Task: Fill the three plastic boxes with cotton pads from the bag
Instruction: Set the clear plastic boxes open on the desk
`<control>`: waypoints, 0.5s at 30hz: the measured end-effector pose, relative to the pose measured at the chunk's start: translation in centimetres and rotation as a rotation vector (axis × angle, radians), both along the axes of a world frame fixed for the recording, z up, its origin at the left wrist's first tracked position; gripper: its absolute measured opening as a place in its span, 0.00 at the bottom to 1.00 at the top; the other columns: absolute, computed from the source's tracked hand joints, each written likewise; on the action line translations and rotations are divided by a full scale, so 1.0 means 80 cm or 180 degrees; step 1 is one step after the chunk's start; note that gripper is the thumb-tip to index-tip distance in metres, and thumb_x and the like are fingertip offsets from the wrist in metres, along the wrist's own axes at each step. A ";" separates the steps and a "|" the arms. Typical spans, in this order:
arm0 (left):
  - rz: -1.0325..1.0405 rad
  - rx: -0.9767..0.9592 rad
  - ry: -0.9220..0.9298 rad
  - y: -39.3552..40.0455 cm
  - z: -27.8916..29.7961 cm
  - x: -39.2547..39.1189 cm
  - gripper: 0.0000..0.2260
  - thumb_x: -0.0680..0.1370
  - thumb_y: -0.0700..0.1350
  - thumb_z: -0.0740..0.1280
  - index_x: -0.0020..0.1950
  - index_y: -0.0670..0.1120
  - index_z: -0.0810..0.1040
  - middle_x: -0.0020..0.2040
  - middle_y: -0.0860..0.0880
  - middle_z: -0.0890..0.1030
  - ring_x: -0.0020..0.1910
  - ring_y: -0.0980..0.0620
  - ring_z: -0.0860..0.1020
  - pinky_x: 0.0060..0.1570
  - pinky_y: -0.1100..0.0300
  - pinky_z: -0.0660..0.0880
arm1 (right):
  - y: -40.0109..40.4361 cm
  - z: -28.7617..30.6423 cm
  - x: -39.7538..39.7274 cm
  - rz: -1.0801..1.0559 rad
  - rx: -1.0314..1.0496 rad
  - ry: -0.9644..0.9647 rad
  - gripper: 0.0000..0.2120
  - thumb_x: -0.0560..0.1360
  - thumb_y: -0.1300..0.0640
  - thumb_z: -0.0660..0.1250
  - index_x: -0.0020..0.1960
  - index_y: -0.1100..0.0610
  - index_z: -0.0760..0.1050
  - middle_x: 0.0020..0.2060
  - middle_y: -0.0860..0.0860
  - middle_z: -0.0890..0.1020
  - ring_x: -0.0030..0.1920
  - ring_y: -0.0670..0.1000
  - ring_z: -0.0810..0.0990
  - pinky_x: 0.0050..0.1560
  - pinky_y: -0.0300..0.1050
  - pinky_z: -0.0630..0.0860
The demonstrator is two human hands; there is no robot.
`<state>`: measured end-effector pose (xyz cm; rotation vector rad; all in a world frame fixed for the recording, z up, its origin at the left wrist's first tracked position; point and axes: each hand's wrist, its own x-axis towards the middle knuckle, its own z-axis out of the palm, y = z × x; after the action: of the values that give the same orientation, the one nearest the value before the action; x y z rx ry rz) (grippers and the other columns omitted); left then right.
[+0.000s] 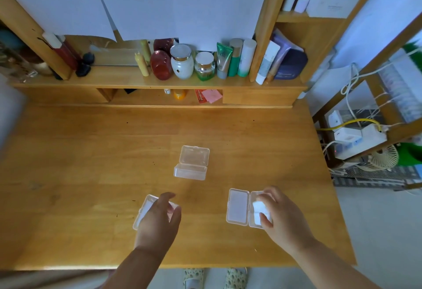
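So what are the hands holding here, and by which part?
Right hand pinches white cotton pads by their edges, over the right box. Left hand lies over the left box; its hold cannot be told.

boxes (191, 163): clear plastic | pads (261, 212): white | desk (91, 151): honey wood | jar (161, 65): red | tube (224, 60): green | fan (384, 157): cream | slippers (193, 277): pale, dark-spotted | cable (349, 123): yellow

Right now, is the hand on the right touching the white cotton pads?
Touching. The head view shows the right hand with its fingers curled round the cotton pads, pressing them into the open plastic box.
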<state>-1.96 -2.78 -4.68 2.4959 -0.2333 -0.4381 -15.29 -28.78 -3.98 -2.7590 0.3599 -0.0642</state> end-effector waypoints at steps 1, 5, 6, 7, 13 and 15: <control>0.0020 0.0059 -0.0045 0.002 0.002 0.002 0.12 0.75 0.50 0.67 0.58 0.53 0.75 0.42 0.58 0.75 0.41 0.55 0.77 0.42 0.59 0.72 | 0.000 0.000 -0.002 -0.0232 0.0156 -0.0042 0.21 0.59 0.61 0.77 0.51 0.55 0.78 0.52 0.52 0.78 0.46 0.52 0.80 0.39 0.39 0.76; -0.0202 0.0129 -0.0623 -0.001 0.014 0.016 0.13 0.74 0.45 0.70 0.58 0.48 0.77 0.52 0.50 0.75 0.50 0.47 0.77 0.44 0.55 0.74 | 0.001 0.000 -0.011 -0.1690 0.0999 0.0225 0.33 0.68 0.48 0.73 0.69 0.51 0.65 0.67 0.50 0.66 0.59 0.50 0.75 0.44 0.48 0.79; -0.0426 0.0116 -0.0790 -0.005 0.015 0.024 0.15 0.73 0.43 0.71 0.59 0.46 0.78 0.54 0.48 0.76 0.52 0.45 0.76 0.47 0.53 0.75 | 0.004 0.000 -0.013 -0.1912 0.1289 0.0387 0.36 0.68 0.46 0.72 0.72 0.49 0.60 0.68 0.48 0.64 0.57 0.49 0.76 0.43 0.47 0.78; -0.0684 0.0134 -0.0912 -0.012 0.016 0.034 0.17 0.72 0.41 0.72 0.60 0.45 0.77 0.57 0.47 0.76 0.55 0.44 0.75 0.50 0.51 0.75 | 0.007 -0.001 -0.014 -0.1964 0.1475 0.0568 0.38 0.69 0.45 0.71 0.73 0.47 0.57 0.68 0.47 0.64 0.54 0.48 0.77 0.42 0.45 0.76; -0.1373 0.0859 -0.0691 -0.066 -0.004 0.091 0.22 0.77 0.43 0.64 0.72 0.48 0.66 0.67 0.50 0.72 0.67 0.48 0.66 0.67 0.55 0.61 | 0.016 -0.014 -0.013 -0.1838 0.1791 0.1032 0.37 0.73 0.55 0.68 0.75 0.45 0.51 0.61 0.48 0.76 0.51 0.50 0.80 0.35 0.36 0.69; -0.1543 0.1096 -0.0688 -0.080 -0.001 0.092 0.14 0.77 0.41 0.63 0.63 0.48 0.76 0.58 0.50 0.79 0.61 0.47 0.71 0.61 0.58 0.62 | 0.015 -0.013 -0.015 -0.1856 0.1917 0.1014 0.34 0.74 0.57 0.66 0.74 0.44 0.55 0.55 0.46 0.79 0.48 0.50 0.81 0.34 0.36 0.70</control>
<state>5.43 -9.14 -4.75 2.8165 -0.9319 -0.4258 -16.52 -27.59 -5.03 -1.9934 1.0625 0.2924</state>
